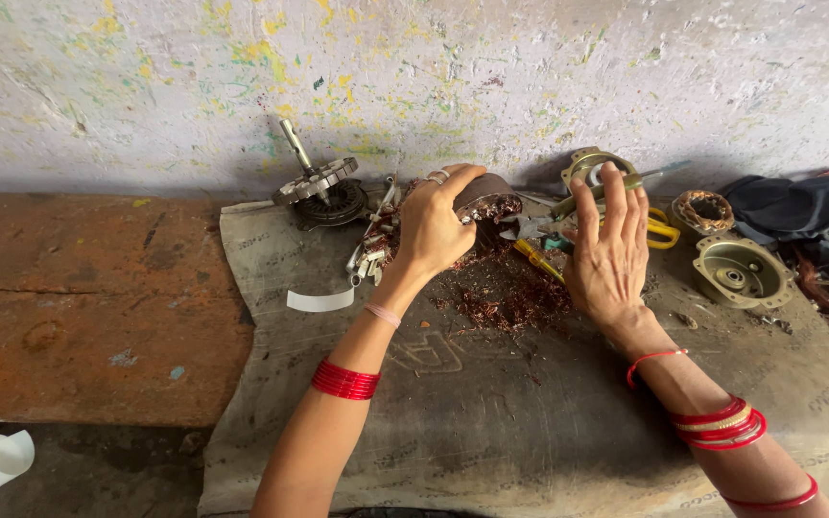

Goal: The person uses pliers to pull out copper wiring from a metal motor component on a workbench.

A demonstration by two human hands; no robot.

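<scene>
Around the stator (485, 197), a dark ring packed with reddish copper winding held upright on the sack (491, 412), lie copper scraps (501, 302) just below, a rotor (317, 187) left, a metal cover (739, 271) right; left hand (434, 225) grips it, right hand (611, 254) spread beside.

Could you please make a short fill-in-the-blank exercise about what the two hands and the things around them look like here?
1. The left hand grips a round motor stator from ____.
2. The right hand reaches toward a screwdriver with open, ____ fingers.
3. The copper wire scraps lie between the two ____.
4. The rotor with shaft stands ____ of the left hand.

Missing words: above; spread; hands; left
</scene>
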